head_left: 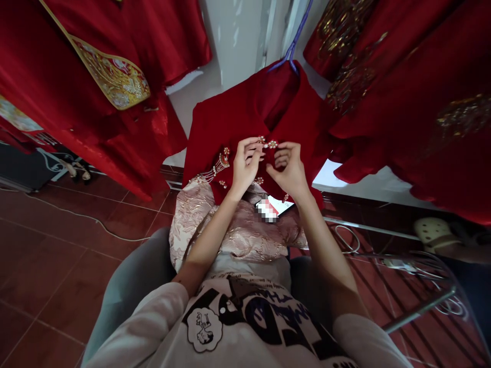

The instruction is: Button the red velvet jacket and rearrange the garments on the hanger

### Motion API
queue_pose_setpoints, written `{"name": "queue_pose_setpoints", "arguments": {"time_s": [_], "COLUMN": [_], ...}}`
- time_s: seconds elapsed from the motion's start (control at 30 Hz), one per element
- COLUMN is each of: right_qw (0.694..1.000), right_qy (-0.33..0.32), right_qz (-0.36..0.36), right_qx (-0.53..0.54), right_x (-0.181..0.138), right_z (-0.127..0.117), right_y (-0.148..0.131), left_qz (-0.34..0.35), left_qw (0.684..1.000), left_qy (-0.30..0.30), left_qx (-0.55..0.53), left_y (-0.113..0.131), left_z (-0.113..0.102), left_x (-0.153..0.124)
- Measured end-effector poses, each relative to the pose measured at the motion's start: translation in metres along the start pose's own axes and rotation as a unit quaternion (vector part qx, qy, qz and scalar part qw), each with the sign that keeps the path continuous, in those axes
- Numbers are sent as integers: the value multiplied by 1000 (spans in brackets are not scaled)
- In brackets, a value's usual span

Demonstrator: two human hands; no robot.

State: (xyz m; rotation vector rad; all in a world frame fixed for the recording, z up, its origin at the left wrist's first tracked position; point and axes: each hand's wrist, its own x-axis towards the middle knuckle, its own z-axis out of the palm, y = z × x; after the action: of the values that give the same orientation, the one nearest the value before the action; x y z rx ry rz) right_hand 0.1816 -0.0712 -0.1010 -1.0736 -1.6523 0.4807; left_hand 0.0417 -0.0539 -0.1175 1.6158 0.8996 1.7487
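Now both forearms reach up from the lap, wrists bent inward. The left hand (245, 164) and right hand (290, 168) meet, fingers curled, pinching the beaded clasp (269, 144) at the front of the red jacket (218, 122), on its purple hanger (291, 51) above a pink brocade skirt (245, 230).

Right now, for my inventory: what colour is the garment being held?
The garment is deep red; head view.

Hands: two, left hand (244, 166) and right hand (290, 171). Red jacket (230, 120): one. Purple hanger (292, 51): one. Phone (282, 205): one. Cream slipper (435, 232), far right: one.
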Motion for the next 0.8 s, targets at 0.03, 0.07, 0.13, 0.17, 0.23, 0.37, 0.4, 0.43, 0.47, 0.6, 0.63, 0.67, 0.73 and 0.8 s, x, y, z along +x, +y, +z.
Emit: {"name": "queue_pose_setpoints", "arguments": {"time_s": [0.03, 0.07, 0.13, 0.17, 0.23, 0.37, 0.4, 0.43, 0.47, 0.6, 0.63, 0.67, 0.73, 0.8], "right_qw": [999, 997, 994, 993, 990, 987, 987, 987, 986, 983, 984, 984, 985, 986], "right_qy": [-30, -54, -82, -89, -93, -61, -48, -38, -33, -36, -42, -52, -88, -122], "right_qz": [18, 35, 67, 80, 97, 102, 102, 106, 110, 119, 116, 112, 99, 81], "right_qx": [-25, -43, -37, -15, 43, 109, 113, 117, 122, 133, 130, 125, 109, 76], "right_x": [-5, -8, -10, -9, -5, 0, -1, -2, -3, -11, -12, -14, -17, -19], "right_z": [-8, -16, -31, -38, -50, -64, -66, -68, -70, -75, -75, -75, -69, -59], "right_y": [-1, -2, -5, -6, -9, -15, -19, -24, -29, -58, -64, -68, -72, -68], "left_qz": [-15, -31, -60, -73, -98, -157, -166, -166, -154, -83, -76, -75, -86, -104], "left_qw": [1000, 999, 998, 996, 991, 969, 962, 955, 948, 945, 952, 958, 967, 976], "left_qy": [-8, -15, -26, -34, -70, -180, -208, -238, -273, -280, -231, -179, -115, -112], "left_qx": [-3, -1, 16, 29, 54, 64, 63, 61, 59, 144, 183, 212, 210, 157], "left_y": [1, 2, 4, 5, 10, 33, 41, 48, 54, 59, 56, 53, 47, 46], "left_z": [-2, -3, -6, -6, -6, -8, -9, -10, -12, -18, -18, -17, -15, -13], "left_x": [1, 1, 1, 1, -1, -3, -4, -4, -5, -8, -8, -8, -7, -7]}}
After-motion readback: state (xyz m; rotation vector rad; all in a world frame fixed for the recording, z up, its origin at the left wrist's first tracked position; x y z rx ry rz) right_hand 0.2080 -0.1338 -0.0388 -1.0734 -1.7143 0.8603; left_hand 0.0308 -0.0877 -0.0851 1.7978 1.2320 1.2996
